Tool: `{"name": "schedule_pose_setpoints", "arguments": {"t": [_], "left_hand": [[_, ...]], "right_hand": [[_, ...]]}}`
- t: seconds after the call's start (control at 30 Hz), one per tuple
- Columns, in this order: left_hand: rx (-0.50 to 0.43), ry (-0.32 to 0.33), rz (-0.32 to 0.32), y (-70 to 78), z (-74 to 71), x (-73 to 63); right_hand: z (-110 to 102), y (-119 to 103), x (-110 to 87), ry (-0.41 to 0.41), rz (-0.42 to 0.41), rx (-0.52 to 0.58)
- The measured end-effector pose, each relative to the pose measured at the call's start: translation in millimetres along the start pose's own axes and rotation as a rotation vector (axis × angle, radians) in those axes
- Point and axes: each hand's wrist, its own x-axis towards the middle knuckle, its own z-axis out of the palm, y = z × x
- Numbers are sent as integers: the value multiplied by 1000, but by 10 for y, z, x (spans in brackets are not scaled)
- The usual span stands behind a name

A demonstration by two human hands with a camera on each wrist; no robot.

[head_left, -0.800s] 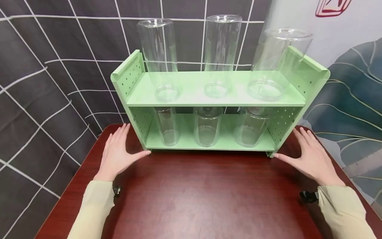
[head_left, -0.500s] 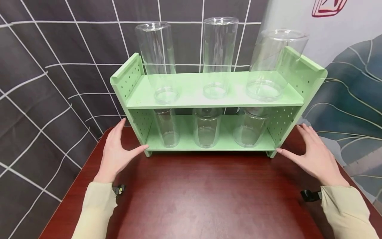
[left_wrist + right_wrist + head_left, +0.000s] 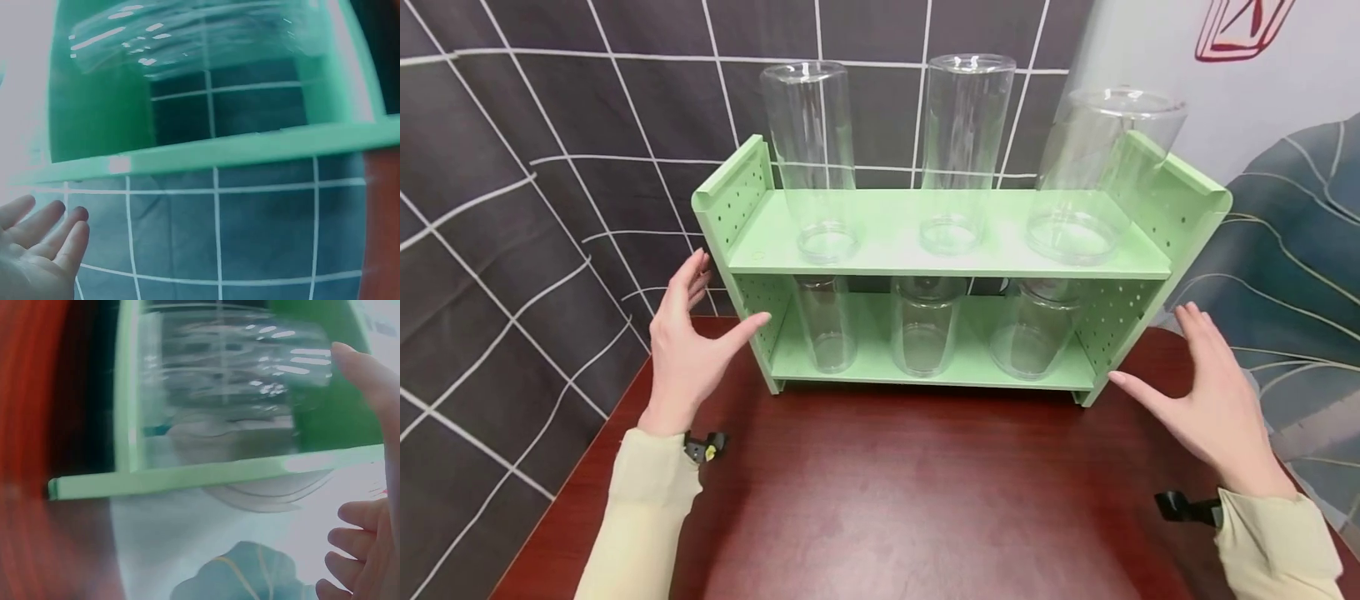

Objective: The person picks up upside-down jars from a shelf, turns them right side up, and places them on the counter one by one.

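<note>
Left hand [image 3: 685, 358] at green rack's [image 3: 883, 273] eight o'clock, right hand [image 3: 1217, 404] at four: both splayed, holding nothing; contact unclear. Flat shelves [image 3: 887, 233] presumably keep clear jars [image 3: 968, 133] upright.

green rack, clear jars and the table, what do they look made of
Green rack: probably painted metal, smooth with a soft sheen; thin panels, round holes in the sides.
Clear jars: glass or clear plastic, can't tell which; glossy, see-through, with bright highlights.
Table: wood or wood-look laminate, semi-gloss; red-brown with faint streaky grain and a pale reflection.
</note>
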Motion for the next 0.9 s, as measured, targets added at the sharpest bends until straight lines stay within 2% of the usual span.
{"name": "schedule_pose_setpoints", "arguments": {"t": [0.17, 0.3, 0.47, 0.63, 0.77, 0.9], "left_hand": [[-153, 33, -42, 225, 25, 150], [-193, 55, -64, 365, 48, 242], [-228, 86, -124, 278, 113, 329], [-258, 151, -205, 204, 165, 394], [-223, 215, -232, 217, 188, 423], [-155, 257, -235, 238, 209, 442]], "right_hand": [[-59, -158, -69, 113, -6, 42], [-88, -318, -92, 260, -56, 93], [-152, -522, -69, 401, -154, 148], [-220, -770, 12, 468, -254, 161], [-265, -962, 63, 499, -281, 181], [-298, -1077, 100, 501, -263, 218]]}}
